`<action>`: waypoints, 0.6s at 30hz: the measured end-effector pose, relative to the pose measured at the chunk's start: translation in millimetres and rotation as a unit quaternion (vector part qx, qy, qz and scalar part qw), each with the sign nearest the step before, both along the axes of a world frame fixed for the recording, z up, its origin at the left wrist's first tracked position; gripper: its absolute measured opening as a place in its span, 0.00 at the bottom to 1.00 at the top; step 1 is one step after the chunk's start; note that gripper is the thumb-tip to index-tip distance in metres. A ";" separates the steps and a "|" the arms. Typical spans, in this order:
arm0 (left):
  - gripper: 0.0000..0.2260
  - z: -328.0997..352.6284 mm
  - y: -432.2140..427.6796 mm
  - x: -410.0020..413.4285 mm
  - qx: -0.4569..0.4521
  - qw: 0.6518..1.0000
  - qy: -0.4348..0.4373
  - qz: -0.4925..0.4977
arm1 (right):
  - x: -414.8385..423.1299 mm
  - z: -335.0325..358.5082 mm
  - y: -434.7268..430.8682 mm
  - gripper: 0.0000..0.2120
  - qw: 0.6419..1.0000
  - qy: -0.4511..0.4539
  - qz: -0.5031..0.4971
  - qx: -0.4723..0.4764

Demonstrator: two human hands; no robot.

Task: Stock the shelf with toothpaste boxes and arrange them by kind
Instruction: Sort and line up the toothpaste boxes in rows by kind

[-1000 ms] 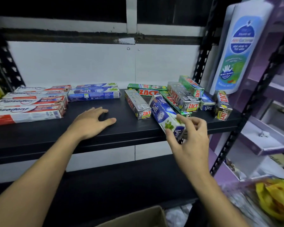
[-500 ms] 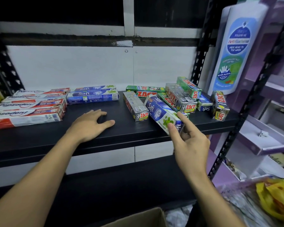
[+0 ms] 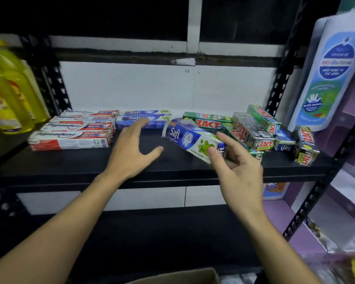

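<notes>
Safi box (image 3: 184, 136) in the right hand (image 3: 240, 173)

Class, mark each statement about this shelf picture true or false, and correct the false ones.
1. The right hand holds a blue Safi box. True.
2. The Pepsodent boxes lie at the right end of the shelf. False: they lie at its left end.
3. The left hand grips a box. False: it is open and holds nothing.
4. Yellow bottles stand left of the Pepsodent boxes. True.
</notes>
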State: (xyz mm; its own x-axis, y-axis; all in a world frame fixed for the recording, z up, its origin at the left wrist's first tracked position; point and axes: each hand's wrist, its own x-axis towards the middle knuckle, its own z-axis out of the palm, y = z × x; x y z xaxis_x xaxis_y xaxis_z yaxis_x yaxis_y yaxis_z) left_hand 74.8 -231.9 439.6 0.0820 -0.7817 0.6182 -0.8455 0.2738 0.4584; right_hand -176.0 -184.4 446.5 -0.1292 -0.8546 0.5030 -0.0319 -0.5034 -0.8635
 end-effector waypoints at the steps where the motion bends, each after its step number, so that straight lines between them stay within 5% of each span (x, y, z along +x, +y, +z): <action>1: 0.37 0.1 7.2 1.8 -0.004 1.000 -0.022 -0.014 | 6.2 -0.2 -2.3 0.15 0.998 -0.024 0.053 0.027; 6: 0.35 -4.3 31.7 29.6 0.023 0.992 -0.120 -0.036 | 34.4 6.0 -10.2 0.13 0.966 -0.056 0.214 0.133; 9: 0.32 -1.1 37.5 51.3 0.048 0.987 -0.150 -0.014 | 39.2 7.1 -23.2 0.13 0.977 0.158 0.121 0.074; 11: 0.32 0.4 38.7 62.5 0.058 0.982 -0.180 0.000 | 38.3 5.6 -34.8 0.12 0.938 0.343 0.001 -0.048; 14: 0.32 -1.0 39.8 71.1 0.081 0.976 -0.201 0.029 | 35.2 5.9 -53.1 0.10 0.896 0.412 -0.060 -0.157; 18: 0.32 -4.5 40.2 69.7 0.092 0.979 -0.172 0.057 | 21.6 -1.1 -82.7 0.15 0.822 0.555 -0.068 -0.110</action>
State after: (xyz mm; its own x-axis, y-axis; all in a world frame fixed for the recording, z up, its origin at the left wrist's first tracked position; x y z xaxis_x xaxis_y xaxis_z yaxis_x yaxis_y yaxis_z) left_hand 144.5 -191.8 435.1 -0.0134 -0.8801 0.4746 -0.9790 0.1082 0.1730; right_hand -154.4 -267.1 445.4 0.4262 -0.7435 0.5153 -0.8079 -0.5691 -0.1529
